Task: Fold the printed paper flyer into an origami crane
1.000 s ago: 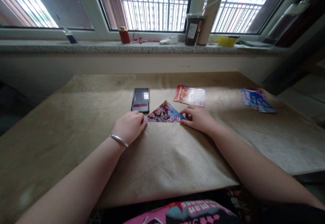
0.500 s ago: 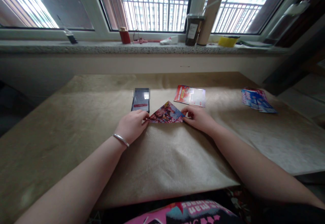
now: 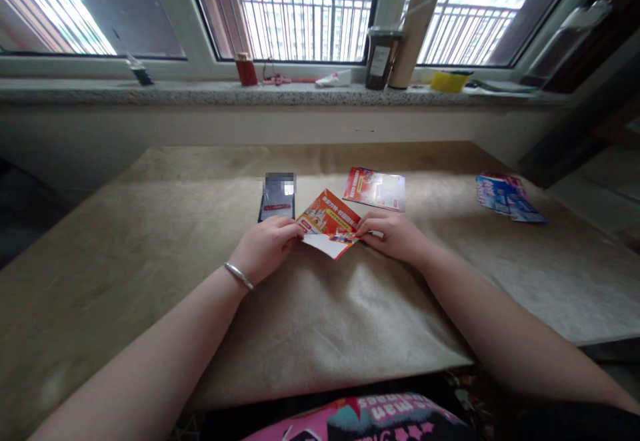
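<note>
Between my hands is a square printed paper (image 3: 330,213), orange-red with a castle picture on its far half and mostly white on its near half. A crease runs across its middle, from one side corner to the other. My left hand (image 3: 269,241) pinches the left corner, thumb and fingers together. At the right corner, my right hand (image 3: 393,233) grips the paper between thumb and fingers. A phone (image 3: 277,201) lies just beyond my left hand. Past my right hand rests a stack of red and white printed sheets (image 3: 375,189).
Several blue and pink printed papers (image 3: 507,198) lie at the table's right. Behind the table (image 3: 125,254), the stone windowsill (image 3: 200,96) holds a red container (image 3: 245,69), a dark jar (image 3: 383,61), a tall cardboard tube (image 3: 417,28) and yellow tape (image 3: 449,81).
The paper was a folded triangle with a colourful figure print outward. Now it is opened into a square, its orange-red and white face up. Both hands remain at its side corners.
</note>
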A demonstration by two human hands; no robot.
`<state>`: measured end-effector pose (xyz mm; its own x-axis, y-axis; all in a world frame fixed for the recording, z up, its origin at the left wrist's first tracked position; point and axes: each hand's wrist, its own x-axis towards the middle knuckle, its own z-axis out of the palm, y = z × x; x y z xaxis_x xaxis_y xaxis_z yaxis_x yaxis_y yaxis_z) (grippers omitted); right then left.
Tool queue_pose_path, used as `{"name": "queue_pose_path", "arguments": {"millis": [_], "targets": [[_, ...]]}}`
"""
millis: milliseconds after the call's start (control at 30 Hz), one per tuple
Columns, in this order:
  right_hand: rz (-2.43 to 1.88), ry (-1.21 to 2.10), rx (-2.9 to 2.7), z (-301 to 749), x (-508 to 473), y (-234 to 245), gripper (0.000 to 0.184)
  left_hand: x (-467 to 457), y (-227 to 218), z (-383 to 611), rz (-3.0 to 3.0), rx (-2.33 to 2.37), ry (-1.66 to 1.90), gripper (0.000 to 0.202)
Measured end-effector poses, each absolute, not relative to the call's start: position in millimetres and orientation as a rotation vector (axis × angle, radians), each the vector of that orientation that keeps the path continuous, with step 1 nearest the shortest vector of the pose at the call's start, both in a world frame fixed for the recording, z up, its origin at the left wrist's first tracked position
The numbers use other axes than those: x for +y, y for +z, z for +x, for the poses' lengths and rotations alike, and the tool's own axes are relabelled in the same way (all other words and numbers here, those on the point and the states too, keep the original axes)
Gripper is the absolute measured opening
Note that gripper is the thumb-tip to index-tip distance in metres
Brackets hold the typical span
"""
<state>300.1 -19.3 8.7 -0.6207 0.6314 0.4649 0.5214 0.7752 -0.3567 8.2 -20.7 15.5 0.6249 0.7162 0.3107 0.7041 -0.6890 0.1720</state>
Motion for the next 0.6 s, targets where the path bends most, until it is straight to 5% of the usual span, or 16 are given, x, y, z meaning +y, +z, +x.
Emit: {"name": "queue_pose_path", "arguments": {"millis": [600], "targets": [[-0.824,0.274,-2.591,296.8,-23.2,14.2,0.013,-28.9,22.8,17.6,2.938,0.875,0.451,0.017]]}}
